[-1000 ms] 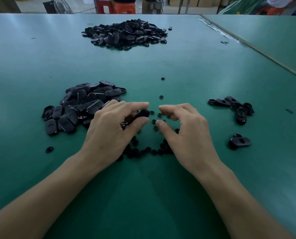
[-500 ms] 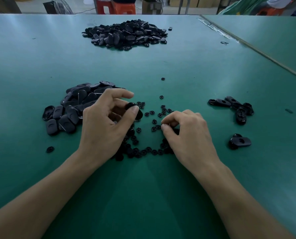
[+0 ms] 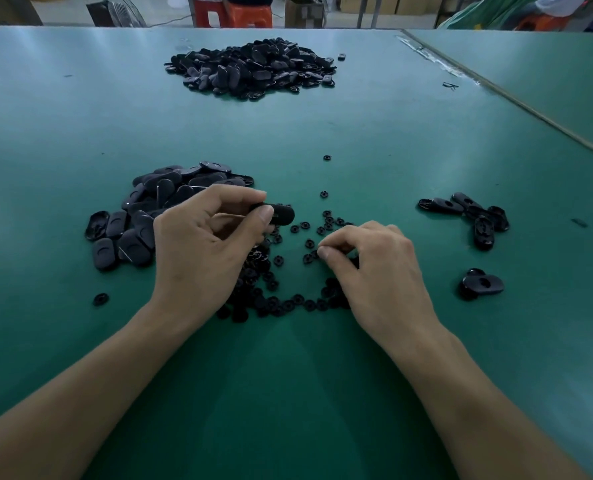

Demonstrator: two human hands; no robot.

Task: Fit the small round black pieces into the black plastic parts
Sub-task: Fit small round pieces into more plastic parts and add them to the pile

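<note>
Head view. Left hand (image 3: 201, 247) has pulled back from the right. Its thumb and forefinger clamp one oval part (image 3: 281, 214), held just above the scatter of round pieces (image 3: 288, 303) on the table (image 3: 357, 133). Right hand (image 3: 378, 271) has dropped onto that scatter, fingertips (image 3: 324, 252) pinched low; cannot tell if a piece sits between them. Likely fetching the next piece. Pile of parts (image 3: 149, 209) lies left, smaller group (image 3: 461, 206) right.
</note>
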